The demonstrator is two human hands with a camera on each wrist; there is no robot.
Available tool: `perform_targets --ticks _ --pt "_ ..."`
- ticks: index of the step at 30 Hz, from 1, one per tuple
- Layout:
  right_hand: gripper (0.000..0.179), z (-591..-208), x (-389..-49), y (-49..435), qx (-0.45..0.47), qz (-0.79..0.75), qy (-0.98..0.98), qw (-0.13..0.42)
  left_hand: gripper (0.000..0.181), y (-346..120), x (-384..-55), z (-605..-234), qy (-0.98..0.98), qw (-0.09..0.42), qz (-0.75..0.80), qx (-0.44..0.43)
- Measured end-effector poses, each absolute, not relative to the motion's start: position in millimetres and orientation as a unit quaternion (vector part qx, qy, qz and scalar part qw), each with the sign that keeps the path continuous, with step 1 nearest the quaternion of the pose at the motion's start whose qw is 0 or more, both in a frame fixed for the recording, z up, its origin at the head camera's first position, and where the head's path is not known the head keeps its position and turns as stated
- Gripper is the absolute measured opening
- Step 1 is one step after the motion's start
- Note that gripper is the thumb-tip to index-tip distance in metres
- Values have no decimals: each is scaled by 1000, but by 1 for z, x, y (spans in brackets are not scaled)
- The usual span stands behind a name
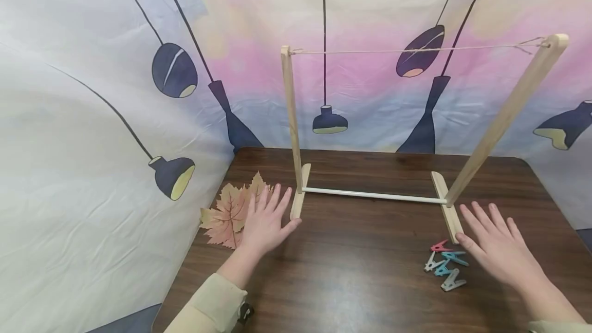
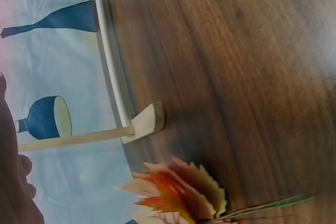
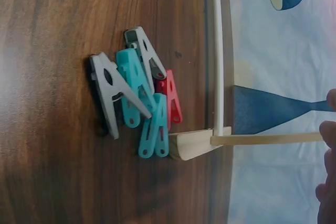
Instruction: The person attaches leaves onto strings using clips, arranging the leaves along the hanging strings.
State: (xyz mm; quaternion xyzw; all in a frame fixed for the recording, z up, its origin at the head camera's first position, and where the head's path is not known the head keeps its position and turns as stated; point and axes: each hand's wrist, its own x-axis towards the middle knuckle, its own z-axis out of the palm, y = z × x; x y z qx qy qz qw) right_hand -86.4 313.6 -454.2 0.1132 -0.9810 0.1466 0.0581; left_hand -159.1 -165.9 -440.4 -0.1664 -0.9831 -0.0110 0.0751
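A wooden frame (image 1: 504, 117) stands on the table, with a thin string (image 1: 398, 51) tied between its post tops and a white rod (image 1: 374, 195) joining its feet. My left hand (image 1: 264, 227), fingers straight, is beside the left foot and partly covers some artificial maple leaves (image 1: 225, 217). Orange leaves (image 2: 181, 195) with green-tipped stems appear in the left wrist view. By the right foot, my right hand (image 1: 501, 248) is spread and holds nothing. Several clothespins in grey (image 3: 113, 93), teal (image 3: 154, 129) and red (image 3: 172, 98) lie piled next to it.
The dark wood-grain table (image 1: 351, 271) has rounded far corners. Behind and to the left hangs a fabric backdrop (image 1: 92, 168) printed with dark pendant lamps. A small black object (image 1: 246, 312) sits at the left sleeve cuff.
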Motion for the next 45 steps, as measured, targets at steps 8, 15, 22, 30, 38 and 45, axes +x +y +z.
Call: perform_targets --ticks 8,15,22,30,38,45 --pt "65 -466 -84 318 111 182 -976 50 76 -169 -160 -452 -983 72 -35 -164" --pt "65 -477 -81 319 109 207 -971 47 76 -174 -158 -465 -984 77 -69 -148" --pt "63 -488 -84 317 117 232 -964 50 73 -181 -154 -471 -978 86 -114 -153" --pt "68 -494 -87 311 120 246 -959 78 73 -187 -152 -481 -967 62 -179 -173" --pt "74 -504 -86 307 103 255 -959 71 71 -196 -151 -493 -959 52 -231 -156" --pt "72 -509 -86 305 103 258 -957 78 80 -209 -150 -502 -955 61 -258 -133"
